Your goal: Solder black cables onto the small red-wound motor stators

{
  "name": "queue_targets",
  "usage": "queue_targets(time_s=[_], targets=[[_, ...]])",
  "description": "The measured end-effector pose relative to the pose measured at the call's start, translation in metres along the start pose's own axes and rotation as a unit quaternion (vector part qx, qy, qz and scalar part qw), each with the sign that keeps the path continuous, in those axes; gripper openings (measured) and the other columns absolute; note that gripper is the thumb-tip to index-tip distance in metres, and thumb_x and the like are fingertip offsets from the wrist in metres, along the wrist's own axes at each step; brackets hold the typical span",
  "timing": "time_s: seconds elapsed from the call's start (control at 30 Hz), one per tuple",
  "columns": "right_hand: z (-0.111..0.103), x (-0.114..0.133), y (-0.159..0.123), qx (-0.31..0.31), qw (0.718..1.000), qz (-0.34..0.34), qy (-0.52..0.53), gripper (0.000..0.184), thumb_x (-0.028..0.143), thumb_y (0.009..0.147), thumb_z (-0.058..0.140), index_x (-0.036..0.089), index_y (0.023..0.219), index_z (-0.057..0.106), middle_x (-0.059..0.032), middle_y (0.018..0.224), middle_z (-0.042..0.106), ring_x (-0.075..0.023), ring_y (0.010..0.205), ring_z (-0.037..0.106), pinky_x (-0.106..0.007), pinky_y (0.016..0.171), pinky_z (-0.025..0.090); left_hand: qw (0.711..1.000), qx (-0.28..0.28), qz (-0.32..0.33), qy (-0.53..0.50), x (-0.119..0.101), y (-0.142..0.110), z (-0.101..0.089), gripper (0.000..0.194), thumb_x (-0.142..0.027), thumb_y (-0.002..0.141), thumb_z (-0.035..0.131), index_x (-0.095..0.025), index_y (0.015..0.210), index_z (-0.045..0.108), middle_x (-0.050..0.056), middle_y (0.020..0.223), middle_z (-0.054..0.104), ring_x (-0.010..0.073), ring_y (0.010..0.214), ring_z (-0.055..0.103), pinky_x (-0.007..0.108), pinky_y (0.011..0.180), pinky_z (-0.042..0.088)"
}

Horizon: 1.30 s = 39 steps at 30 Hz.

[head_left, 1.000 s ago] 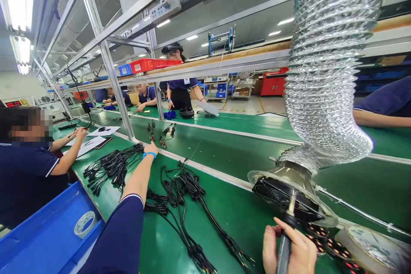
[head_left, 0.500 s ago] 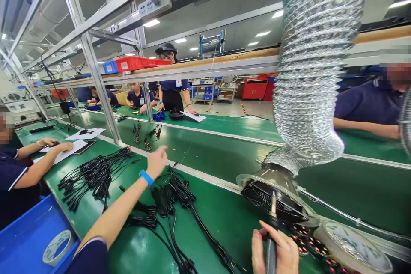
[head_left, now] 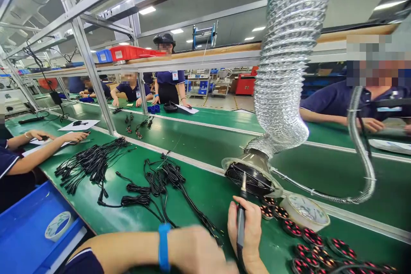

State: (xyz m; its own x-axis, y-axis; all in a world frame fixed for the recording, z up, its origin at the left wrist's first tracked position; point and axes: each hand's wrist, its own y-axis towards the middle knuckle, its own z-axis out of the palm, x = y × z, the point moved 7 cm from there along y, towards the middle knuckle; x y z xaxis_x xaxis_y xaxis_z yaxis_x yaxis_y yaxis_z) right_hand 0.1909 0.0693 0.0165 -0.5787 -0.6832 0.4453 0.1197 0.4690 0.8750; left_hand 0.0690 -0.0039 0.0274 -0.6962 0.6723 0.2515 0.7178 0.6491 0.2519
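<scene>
Right hand (head_left: 252, 224) around soldering iron (head_left: 241, 219), blurred left hand (head_left: 197, 248) near black cables (head_left: 175, 176).

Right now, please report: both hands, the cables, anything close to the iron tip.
Right hand: holding soldering iron, tip upward. Left hand: blurred, grip unclear. Black cables: lying on green bench. Fan: appears close behind the tip.

"Is it bright?"

"Yes, ceiling lights (head_left: 147, 10) glow from eleven to two o'clock, and the silver tube (head_left: 287, 55) shines."

"What's blurry?"

"The left hand (head_left: 199, 250), at six o'clock. The edges look stretched."
</scene>
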Motion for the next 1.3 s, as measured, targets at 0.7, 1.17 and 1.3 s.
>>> queue_targets(time_s=[0.7,1.17,1.3], targets=[[0.003,0.016,0.002,0.037,0.998,-0.039,0.040,0.012,0.019,0.094,0.052,0.020,0.104,0.059,-0.0027,0.086,0.056,-0.0138,0.070,0.062,-0.026,0.064,0.052,0.875,0.072,-0.445,-0.174,0.230,-0.095,0.029,0.028,-0.002,0.076,0.051,-0.020,0.098,0.055,0.003,0.089,0.066,0.0183,0.082,0.063,0.027,0.073,0.045],[0.003,0.026,0.002,0.066,0.995,-0.066,0.043,0.013,0.016,0.095,0.050,0.020,0.105,0.057,-0.0026,0.084,0.056,-0.0128,0.069,0.061,-0.023,0.061,0.053,0.884,0.090,-0.429,-0.159,0.237,-0.103,0.035,0.019,-0.007,0.075,0.063,-0.018,0.090,0.068,0.005,0.093,0.068,0.0192,0.083,0.065,0.028,0.078,0.048],[0.005,0.025,0.001,0.077,0.993,-0.068,0.050,0.013,0.017,0.096,0.049,0.020,0.105,0.057,-0.0030,0.085,0.056,-0.0132,0.070,0.061,-0.024,0.062,0.053,0.880,0.092,-0.439,-0.156,0.240,-0.104,0.035,0.016,-0.010,0.076,0.064,-0.019,0.088,0.070,0.004,0.083,0.071,0.0207,0.085,0.066,0.028,0.077,0.047]])
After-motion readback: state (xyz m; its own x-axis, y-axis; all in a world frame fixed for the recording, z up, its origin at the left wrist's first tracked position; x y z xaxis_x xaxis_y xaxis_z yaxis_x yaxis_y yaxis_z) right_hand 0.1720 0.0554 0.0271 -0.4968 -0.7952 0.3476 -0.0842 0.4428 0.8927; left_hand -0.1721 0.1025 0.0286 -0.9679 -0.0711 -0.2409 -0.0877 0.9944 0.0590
